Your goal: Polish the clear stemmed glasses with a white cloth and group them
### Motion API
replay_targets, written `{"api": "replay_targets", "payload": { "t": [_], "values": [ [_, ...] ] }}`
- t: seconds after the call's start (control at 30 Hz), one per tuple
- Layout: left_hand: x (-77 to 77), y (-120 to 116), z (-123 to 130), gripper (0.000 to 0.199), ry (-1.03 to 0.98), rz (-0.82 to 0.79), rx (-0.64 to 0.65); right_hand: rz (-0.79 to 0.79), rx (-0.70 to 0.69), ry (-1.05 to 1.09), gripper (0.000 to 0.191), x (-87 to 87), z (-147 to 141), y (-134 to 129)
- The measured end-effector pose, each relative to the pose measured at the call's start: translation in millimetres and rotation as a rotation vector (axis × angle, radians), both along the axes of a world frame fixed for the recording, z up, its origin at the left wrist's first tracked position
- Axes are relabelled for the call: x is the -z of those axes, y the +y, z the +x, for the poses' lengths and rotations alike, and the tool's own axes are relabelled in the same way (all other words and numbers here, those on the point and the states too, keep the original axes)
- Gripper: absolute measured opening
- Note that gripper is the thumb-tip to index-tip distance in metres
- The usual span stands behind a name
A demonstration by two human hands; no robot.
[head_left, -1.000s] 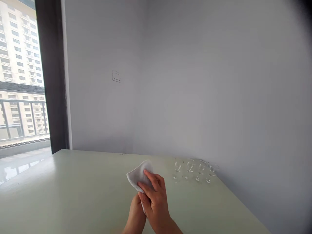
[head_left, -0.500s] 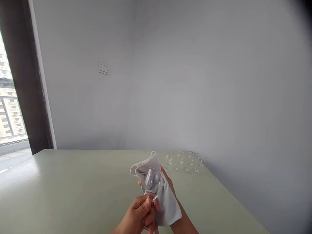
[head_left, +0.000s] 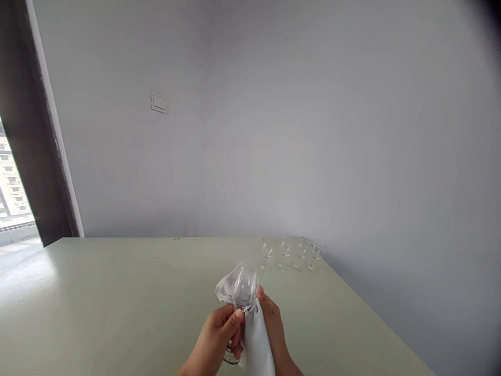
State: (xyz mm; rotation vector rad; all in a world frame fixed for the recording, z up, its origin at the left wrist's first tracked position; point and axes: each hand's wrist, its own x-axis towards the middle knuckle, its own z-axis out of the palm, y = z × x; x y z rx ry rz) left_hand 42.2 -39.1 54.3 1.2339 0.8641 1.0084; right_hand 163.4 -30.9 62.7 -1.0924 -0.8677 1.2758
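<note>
A clear wine glass (head_left: 246, 288) is held upright above the near part of the table. My left hand (head_left: 224, 329) pinches it at the stem, just under the bowl, and its round foot shows below the fingers. My right hand (head_left: 272, 324) is closed on a pale grey cloth (head_left: 258, 339). One part of the cloth stands up behind the bowl, and the rest hangs down between my hands. The right fingertips are mostly hidden behind the glass and cloth.
Several clear stemmed glasses (head_left: 285, 250) stand grouped at the table's back right corner, close to the wall. The pale green table (head_left: 117, 303) reaches to grey walls. A light switch (head_left: 159, 102) is on the left wall, beside a dark window frame (head_left: 50, 172).
My right hand has come out from behind the glass to its right side, bringing the cloth lower and more bunched. The left hand keeps hold of the stem. The view has shifted slightly.
</note>
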Motion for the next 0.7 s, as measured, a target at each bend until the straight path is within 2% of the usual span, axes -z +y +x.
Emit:
{"api": "replay_targets", "payload": {
  "t": [0.1, 0.17, 0.23, 0.3, 0.33, 0.37, 0.43, 0.5, 0.57, 0.63, 0.7],
  "values": [
    [-2.8, 0.6, -9.2, 0.037, 0.226, 0.073, -0.11, 0.058, 0.217, -0.15, 0.044, -15.0, 21.4, -5.0],
    [-7.8, -0.1, -16.0, 0.032, 0.391, 0.083, -0.124, 0.277, 0.328, -0.39, 0.036, -27.7, 32.0, -9.8],
    [-13.8, -3.2, -20.6, 0.029, 0.533, 0.077, -0.077, 0.665, 0.254, -0.775, 0.025, -38.4, 35.1, -14.9],
    [-19.2, -8.9, -22.5, 0.027, 0.653, 0.095, -0.001, 1.066, 0.042, -1.153, 0.013, -45.0, 30.6, -19.0],
    [-21.4, -12.3, -22.9, 0.028, 0.718, 0.132, 0.031, 1.196, -0.054, -1.275, 0.014, -46.8, 26.4, -20.4],
    [-22.9, -15.6, -23.1, 0.03, 0.788, 0.195, 0.047, 1.26, -0.107, -1.338, 0.016, -47.9, 21.8, -21.2],
    [-24.3, -20.8, -23.9, 0.031, 0.927, 0.371, 0.028, 1.236, -0.107, -1.311, 0.014, -50.5, 13.8, -20.8],
    [-24.1, -22.9, -25.4, 0.027, 1.046, 0.548, -0.028, 1.059, -0.098, -1.207, 0.015, -55.7, 10.3, -17.1],
    [-23.3, -22.7, -26.7, 0.024, 1.15, 0.655, -0.056, 0.766, -0.134, -1.065, 0.027, -63.3, 12.0, -9.8],
    [-22.8, -21.9, -27.2, 0.023, 1.236, 0.71, -0.07, 0.435, -0.199, -0.831, 0.035, -69.7, 16.6, -0.7],
    [-21.7, -21.6, -26.8, 0.022, 1.278, 0.754, -0.093, 0.225, -0.238, -0.602, 0.035, -70.7, 21.0, 6.5]
  ]
}}
